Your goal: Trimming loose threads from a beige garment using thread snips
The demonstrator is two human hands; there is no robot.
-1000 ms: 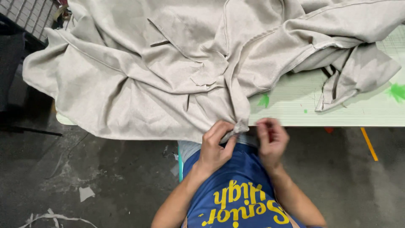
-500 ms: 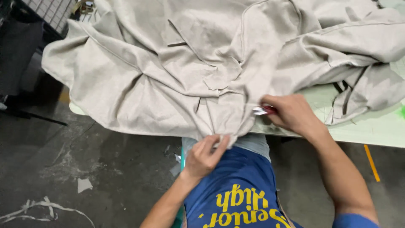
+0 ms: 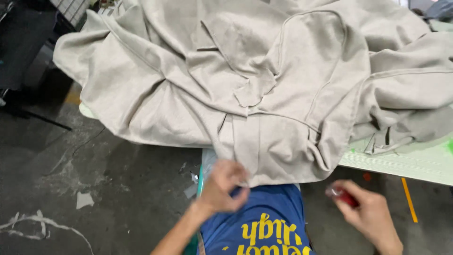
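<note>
A large beige fabric garment (image 3: 264,89) lies crumpled over a pale green table (image 3: 406,160), its near edge hanging off the front. My left hand (image 3: 225,185) is curled just below that hanging edge, blurred, close to or touching the cloth. My right hand (image 3: 365,212) is lower right, away from the fabric, closed around a small red tool (image 3: 343,196). A blue shirt with yellow print (image 3: 264,222) covers my torso between the hands.
Dark concrete floor (image 3: 94,179) spreads left and below, with paper scraps (image 3: 84,200) and white marks. A grid-patterned object (image 3: 71,7) stands at top left. An orange strip (image 3: 408,198) lies on the floor at right.
My right hand has pulled back from the fabric edge toward lower right, holding the red tool. My left hand stays near the hanging edge. The view has shifted closer.
</note>
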